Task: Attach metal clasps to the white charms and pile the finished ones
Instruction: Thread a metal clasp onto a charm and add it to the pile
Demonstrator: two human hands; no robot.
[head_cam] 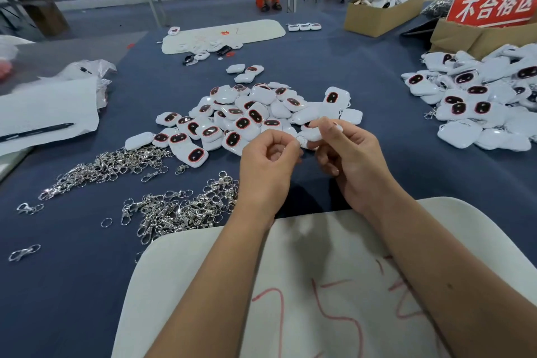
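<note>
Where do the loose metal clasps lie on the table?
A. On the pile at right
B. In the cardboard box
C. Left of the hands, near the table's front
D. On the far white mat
C: the clasps lie on the blue cloth left of the left hand.

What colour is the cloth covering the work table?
The table cloth is dark blue, seen best in the head view between the white charm pile and the silver metal clasps.

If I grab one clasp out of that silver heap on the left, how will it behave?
The metal clasps lie tangled, rings and hooks interlocked, so lifting one will probably drag neighbours along. Each looks like rigid metal with a hanging ring, so it will likely dangle rather than flop. The shiny finish suggests it could slip in a pinch.
</note>
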